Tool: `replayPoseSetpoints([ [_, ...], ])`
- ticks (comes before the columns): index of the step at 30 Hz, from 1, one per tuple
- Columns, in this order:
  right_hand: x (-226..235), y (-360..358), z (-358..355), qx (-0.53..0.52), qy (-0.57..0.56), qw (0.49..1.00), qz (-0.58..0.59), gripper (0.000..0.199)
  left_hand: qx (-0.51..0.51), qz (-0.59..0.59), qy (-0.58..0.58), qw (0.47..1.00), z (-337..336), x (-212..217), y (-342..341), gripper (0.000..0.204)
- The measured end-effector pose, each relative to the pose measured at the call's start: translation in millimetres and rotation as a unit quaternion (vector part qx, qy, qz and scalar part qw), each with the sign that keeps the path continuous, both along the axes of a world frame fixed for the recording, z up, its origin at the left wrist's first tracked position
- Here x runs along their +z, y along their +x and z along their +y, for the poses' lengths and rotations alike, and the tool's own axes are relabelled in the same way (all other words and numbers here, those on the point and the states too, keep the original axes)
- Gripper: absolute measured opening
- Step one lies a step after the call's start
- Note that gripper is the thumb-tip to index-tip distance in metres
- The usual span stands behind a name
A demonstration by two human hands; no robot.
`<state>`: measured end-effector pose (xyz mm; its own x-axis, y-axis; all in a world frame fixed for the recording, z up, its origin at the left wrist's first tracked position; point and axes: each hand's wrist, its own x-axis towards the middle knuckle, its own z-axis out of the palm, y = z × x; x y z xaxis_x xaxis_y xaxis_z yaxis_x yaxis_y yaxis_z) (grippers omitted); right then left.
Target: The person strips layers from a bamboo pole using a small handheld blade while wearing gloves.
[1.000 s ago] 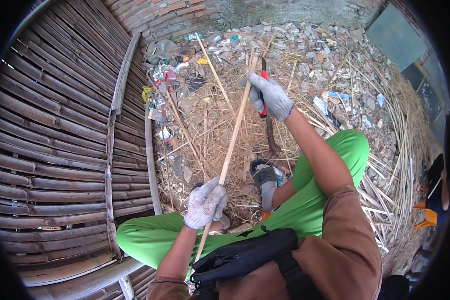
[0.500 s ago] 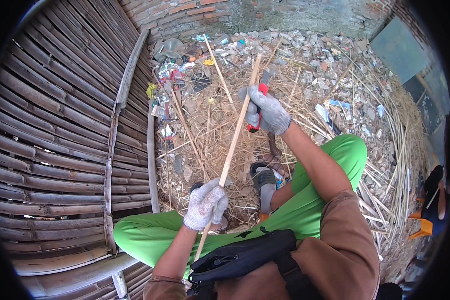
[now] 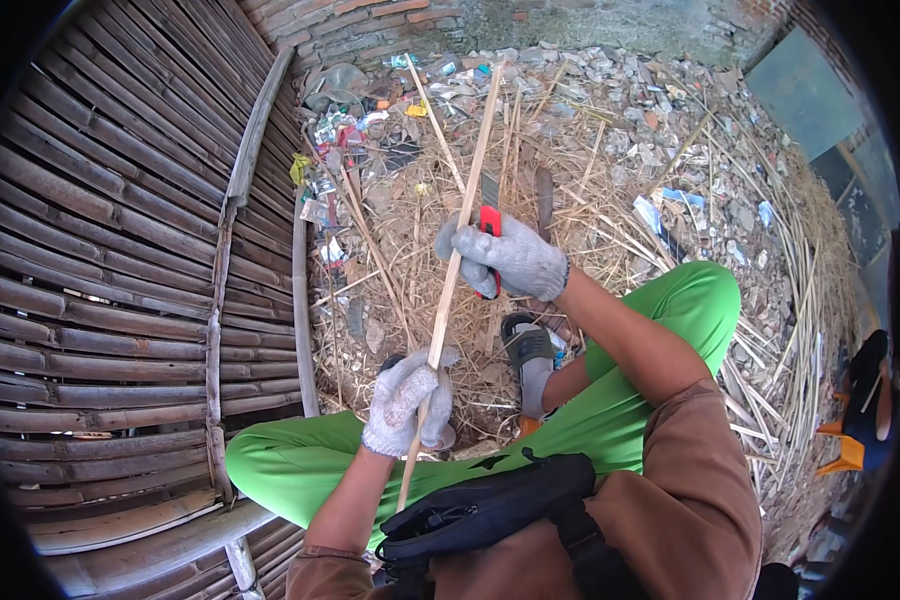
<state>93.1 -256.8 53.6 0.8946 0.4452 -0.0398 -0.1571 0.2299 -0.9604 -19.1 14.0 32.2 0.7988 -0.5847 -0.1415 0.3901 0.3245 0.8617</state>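
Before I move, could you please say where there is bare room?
Brownish ground between the strip pile and the orange seat looks barest; an open gap appears between the held strip and the sandal. Litter crowds the brick wall; straw covers the middle.

stick (image 3: 484, 130): wood, matt | knife hndl (image 3: 491, 220): plstc, smooth | blade (image 3: 489, 190): dull metal | gloves (image 3: 398, 402): rough knit cloth

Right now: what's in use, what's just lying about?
In use:
- long pale strip, held by the left grip
- red-handled knife, held by the right grip against the strip

Lying about:
- yellow scrap
- blue-and-white scrap
- rubble
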Motion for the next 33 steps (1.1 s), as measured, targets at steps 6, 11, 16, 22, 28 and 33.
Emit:
replayPoseSetpoints([
  [6, 16, -14, -7, 0.029, 0.060, 0.997, -0.037, 0.041, -0.013, -0.163, 0.142, 0.976, 2, 28, -11, 0.041],
  [11, 24, -23, -8, 0.036, 0.107, 0.993, -0.033, 0.039, -0.035, -0.204, 0.152, 0.966, 2, 37, -10, 0.041],
  [16, 27, -24, -11, 0.036, 0.109, 0.993, -0.029, 0.044, -0.039, -0.248, 0.163, 0.954, 1, 39, -9, 0.042],
  [22, 27, -24, -13, 0.053, 0.122, 0.991, -0.005, 0.048, -0.037, -0.224, 0.141, 0.964, 2, 34, -11, 0.041],
  [28, 24, -24, -9, 0.045, 0.114, 0.992, -0.010, 0.044, -0.024, -0.185, 0.119, 0.975, 2, 29, -11, 0.040],
  [33, 24, -22, 1, 0.028, 0.059, 0.998, 0.019, 0.041, -0.029, -0.007, 0.016, 0.999, -2, 31, -11, 0.052],
])
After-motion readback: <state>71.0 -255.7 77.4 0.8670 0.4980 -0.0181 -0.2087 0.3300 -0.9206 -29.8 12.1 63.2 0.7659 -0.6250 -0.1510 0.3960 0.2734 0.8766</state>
